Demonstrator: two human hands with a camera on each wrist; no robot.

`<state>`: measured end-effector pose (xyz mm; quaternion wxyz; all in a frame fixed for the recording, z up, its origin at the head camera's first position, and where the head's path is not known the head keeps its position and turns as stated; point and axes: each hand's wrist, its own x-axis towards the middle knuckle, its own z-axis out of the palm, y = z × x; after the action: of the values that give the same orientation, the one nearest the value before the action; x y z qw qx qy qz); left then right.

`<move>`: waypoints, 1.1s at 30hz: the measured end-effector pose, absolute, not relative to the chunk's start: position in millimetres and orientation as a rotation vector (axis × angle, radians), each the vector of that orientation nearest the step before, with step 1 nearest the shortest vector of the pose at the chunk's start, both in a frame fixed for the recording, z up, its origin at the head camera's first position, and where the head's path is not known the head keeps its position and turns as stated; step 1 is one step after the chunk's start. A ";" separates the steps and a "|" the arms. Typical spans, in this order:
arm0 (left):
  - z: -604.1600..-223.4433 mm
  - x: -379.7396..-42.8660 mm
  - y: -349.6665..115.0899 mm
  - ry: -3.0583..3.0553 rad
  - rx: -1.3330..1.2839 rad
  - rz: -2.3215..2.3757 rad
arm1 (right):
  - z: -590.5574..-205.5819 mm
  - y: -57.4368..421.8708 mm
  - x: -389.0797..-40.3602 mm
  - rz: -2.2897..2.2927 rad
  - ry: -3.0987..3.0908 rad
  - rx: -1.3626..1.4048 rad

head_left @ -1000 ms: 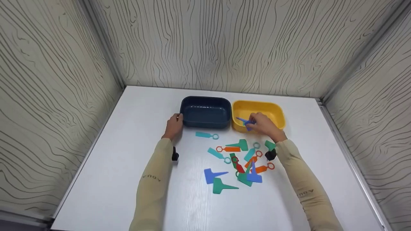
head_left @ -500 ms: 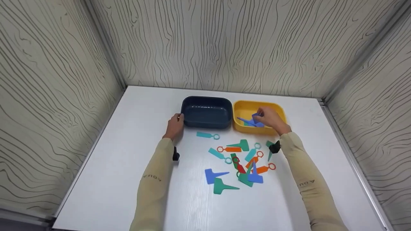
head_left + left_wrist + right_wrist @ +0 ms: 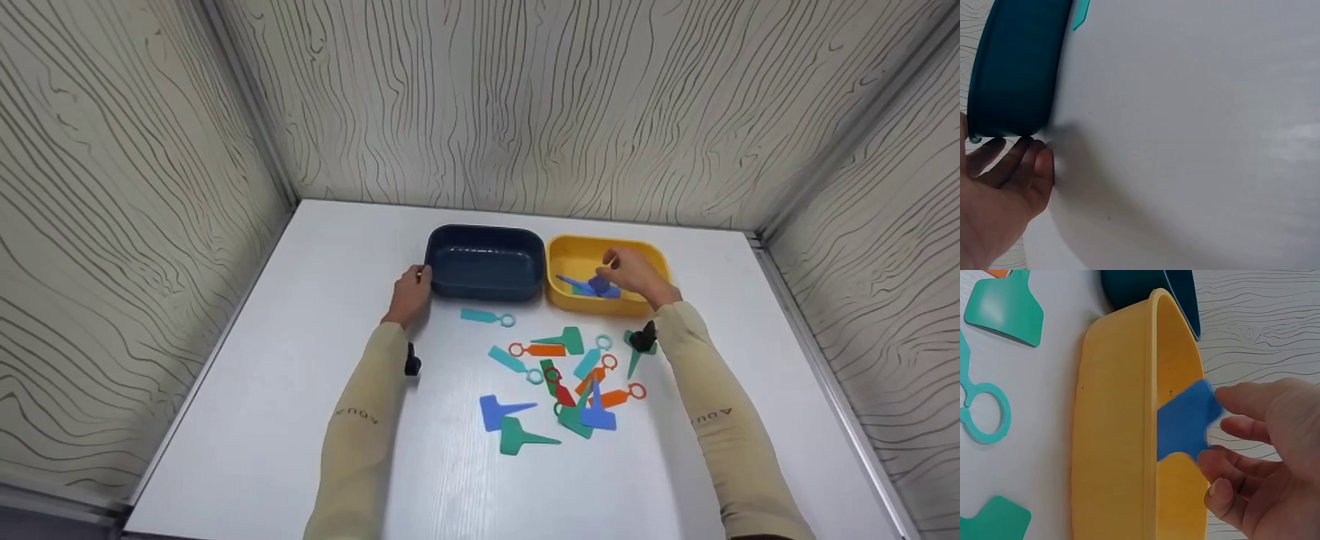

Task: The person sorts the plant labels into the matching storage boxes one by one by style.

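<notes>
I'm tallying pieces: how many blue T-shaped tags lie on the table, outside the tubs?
2: one blue tag beside the frontmost green tag; another blue tag in the mixed heap to its right. Others may hide beneath.

Bright, fairly even light filled the head view, leaving pale streaks of glare on the white bench (image 3: 450,480) and small glints inside the navy tray (image 3: 487,262). The left wrist view was dimmer and greyer, with a soft-edged shadow beside the left hand (image 3: 1010,197) and a washed-out patch at right. In the right wrist view, the blue tag (image 3: 1185,422) looked slightly blurred.
</notes>
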<state>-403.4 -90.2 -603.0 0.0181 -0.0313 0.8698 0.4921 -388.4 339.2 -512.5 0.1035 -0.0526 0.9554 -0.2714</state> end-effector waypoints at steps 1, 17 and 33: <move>-603.1 -403.5 -90.5 2.702 -0.101 1.525 | -513.0 338.9 -389.2 -0.807 2.805 -0.145; -601.4 -405.5 -89.6 2.696 -0.148 1.459 | -509.8 334.2 -385.4 -0.747 2.787 -0.171; -604.7 -406.6 -91.0 2.700 -0.111 1.490 | -516.4 298.3 -352.4 -0.786 2.845 -0.468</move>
<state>-406.6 -91.0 -604.7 0.0280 -0.0358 0.8746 0.4827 -352.4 298.3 -516.4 0.0766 -0.1562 0.9492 -0.2621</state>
